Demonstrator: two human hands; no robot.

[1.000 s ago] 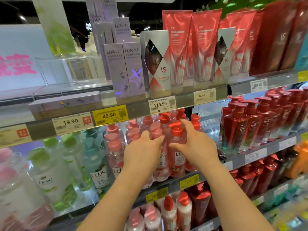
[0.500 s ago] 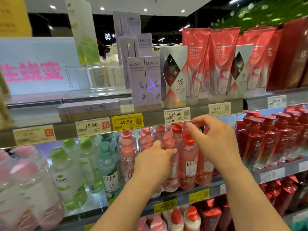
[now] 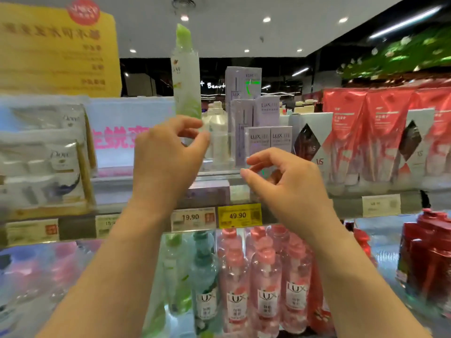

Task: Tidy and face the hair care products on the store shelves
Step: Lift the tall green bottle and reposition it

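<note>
Your left hand (image 3: 168, 154) and right hand (image 3: 288, 181) hover loosely curled, gripping nothing, just before the lilac cardboard LUX boxes (image 3: 268, 140).

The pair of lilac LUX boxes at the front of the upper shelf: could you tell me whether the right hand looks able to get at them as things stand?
Probably yes. The right hand holds nothing, its fingers loosely curled just in front of and below the lilac LUX boxes. Nothing appears to stand between them, though the blur hides the shelf lip.

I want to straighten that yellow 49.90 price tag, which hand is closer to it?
Right. The right hand hovers just above the yellow 49.90 price tag; the left hand is higher and off to the tag's left.
</note>
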